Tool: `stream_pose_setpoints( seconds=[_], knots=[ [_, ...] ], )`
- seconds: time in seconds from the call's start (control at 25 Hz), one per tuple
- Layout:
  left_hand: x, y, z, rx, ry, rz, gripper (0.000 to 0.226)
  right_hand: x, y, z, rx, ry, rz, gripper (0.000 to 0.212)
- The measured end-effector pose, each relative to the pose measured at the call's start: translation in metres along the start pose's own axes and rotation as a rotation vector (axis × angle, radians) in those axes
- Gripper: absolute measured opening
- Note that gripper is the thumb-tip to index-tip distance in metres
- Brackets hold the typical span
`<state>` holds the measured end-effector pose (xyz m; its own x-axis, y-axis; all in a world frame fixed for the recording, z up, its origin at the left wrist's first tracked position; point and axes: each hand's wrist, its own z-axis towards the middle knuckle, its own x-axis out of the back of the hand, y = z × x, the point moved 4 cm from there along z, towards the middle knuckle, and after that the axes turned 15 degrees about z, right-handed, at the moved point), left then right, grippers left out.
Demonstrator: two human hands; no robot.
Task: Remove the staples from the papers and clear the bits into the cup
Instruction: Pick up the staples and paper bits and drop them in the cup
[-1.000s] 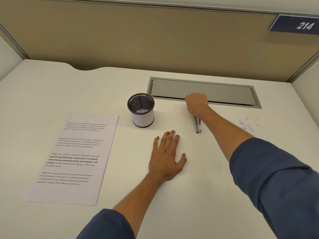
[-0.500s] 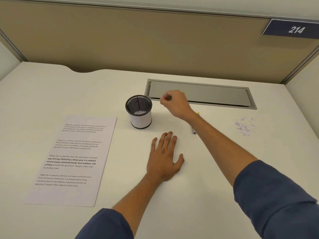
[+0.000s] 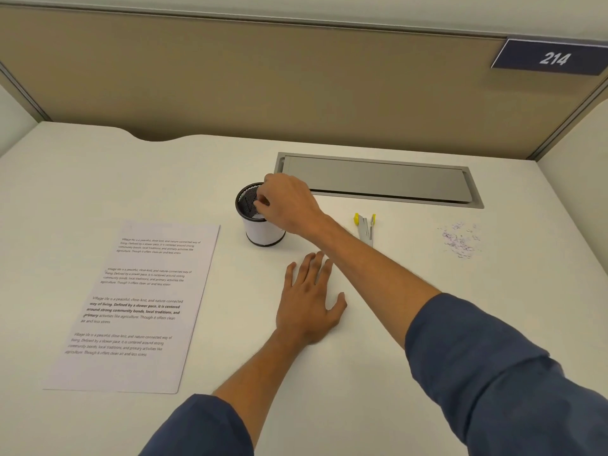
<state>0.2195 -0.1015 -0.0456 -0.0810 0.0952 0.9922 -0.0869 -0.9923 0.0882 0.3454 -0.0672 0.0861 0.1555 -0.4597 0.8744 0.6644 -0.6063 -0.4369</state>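
My right hand (image 3: 289, 205) has swung from the staple remover (image 3: 366, 229) to over the cup (image 3: 261, 222), fingertips bunched; pinching what, I cannot tell. Left hand (image 3: 309, 301) lies flat, fingers straight. Loose bits (image 3: 460, 240) at three o'clock are featherlight, best swept. Papers (image 3: 131, 307) at nine.

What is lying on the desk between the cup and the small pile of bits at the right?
The staple remover lies between the cup and the bits; the right forearm also crosses there. Head view.
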Motion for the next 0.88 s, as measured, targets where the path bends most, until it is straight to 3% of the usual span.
stream_pose_setpoints(
  seconds=[0.2, 0.36, 0.88],
  knots=[
    [0.003, 0.0, -0.001, 0.0, 0.039, -0.003, 0.067, 0.009, 0.022, -0.011, -0.128, 0.097, 0.467, 0.023],
    [0.003, 0.001, -0.001, 0.006, 0.046, 0.0, 0.066, 0.026, 0.057, -0.038, -0.206, 0.223, 0.611, 0.015],
    [0.002, -0.005, -0.002, 0.018, 0.058, 0.034, 0.068, 0.097, 0.225, -0.196, -0.554, 0.337, 0.367, 0.012]
  ],
)
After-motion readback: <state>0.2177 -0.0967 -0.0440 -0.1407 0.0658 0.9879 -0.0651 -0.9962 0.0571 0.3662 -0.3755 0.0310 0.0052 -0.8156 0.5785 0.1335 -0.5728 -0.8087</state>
